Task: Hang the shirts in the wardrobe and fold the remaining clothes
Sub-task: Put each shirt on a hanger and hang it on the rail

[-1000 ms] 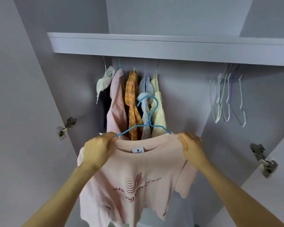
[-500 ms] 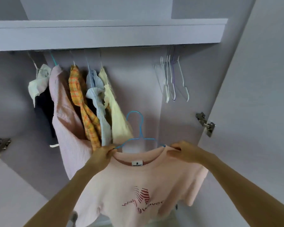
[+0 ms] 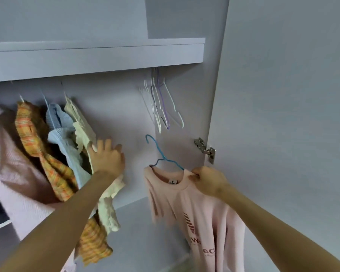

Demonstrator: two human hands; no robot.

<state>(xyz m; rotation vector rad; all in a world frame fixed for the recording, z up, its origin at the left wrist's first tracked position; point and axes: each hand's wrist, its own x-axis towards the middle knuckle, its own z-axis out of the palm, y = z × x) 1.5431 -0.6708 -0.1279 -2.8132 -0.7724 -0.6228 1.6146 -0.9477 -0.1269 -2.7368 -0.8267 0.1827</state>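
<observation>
The pink T-shirt (image 3: 196,205) hung on a blue hanger (image 3: 161,154), held up by the right hand (image 3: 210,183), whose fingers (image 3: 194,174) were pinched on the collar and the hanger's right shoulder; the hook rose free just above and to the left of those fingers, not yet on anything. Well to the left of them, the left hand (image 3: 106,158) lay flat with its fingers spread and straight, pressing against the cream shirt (image 3: 82,130) at the end of the hung row, with the light blue shirt (image 3: 65,138) and orange plaid shirt (image 3: 37,146) beyond its fingertips. Above and a little left of the right fingers hung a bunch of empty hangers (image 3: 161,107) under the shelf (image 3: 96,57); the rail itself was hidden behind the shelf's edge. The step in hand looked like clearing a gap on the rail. To do it well, the left hand should hold the row aside while the right lifted the hook high, turned it toward the rail, and kept the collar seated so the shirt did not slide off the hanger.
</observation>
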